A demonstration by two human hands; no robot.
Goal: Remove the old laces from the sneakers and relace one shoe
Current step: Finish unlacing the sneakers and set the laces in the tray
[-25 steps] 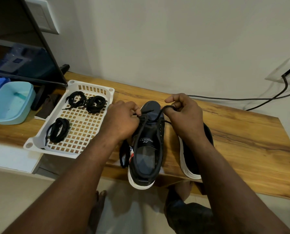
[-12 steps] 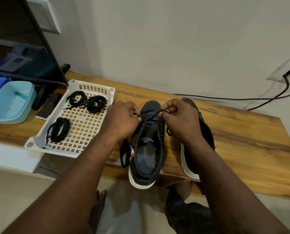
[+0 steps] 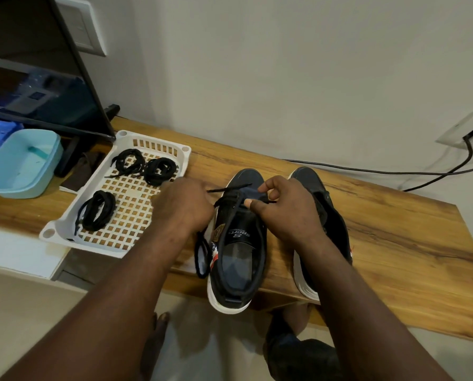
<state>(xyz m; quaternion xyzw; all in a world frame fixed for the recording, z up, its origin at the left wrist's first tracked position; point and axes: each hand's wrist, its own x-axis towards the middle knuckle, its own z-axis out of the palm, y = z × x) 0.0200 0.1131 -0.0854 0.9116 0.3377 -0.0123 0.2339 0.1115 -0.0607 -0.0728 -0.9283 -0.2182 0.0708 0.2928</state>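
The sneaker (image 3: pixel 236 243) lay on the counter (image 3: pixel 395 243), toe toward 12 o'clock. Both grips were curled, pinching the lace (image 3: pixel 228 188): the left grip (image 3: pixel 184 209) at its 9 o'clock, the right grip (image 3: pixel 283 209) at 3, equally near the eyelets.

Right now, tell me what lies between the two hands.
In the head view, the front of the left sneaker lies between the left hand and right hand, with the lace stretched across it.

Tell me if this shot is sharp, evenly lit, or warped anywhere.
Head view: soft, even light with no hard shadows; the TV shows blue reflections; the shoe looks slightly soft; the wide lens makes the TV's edge lean.
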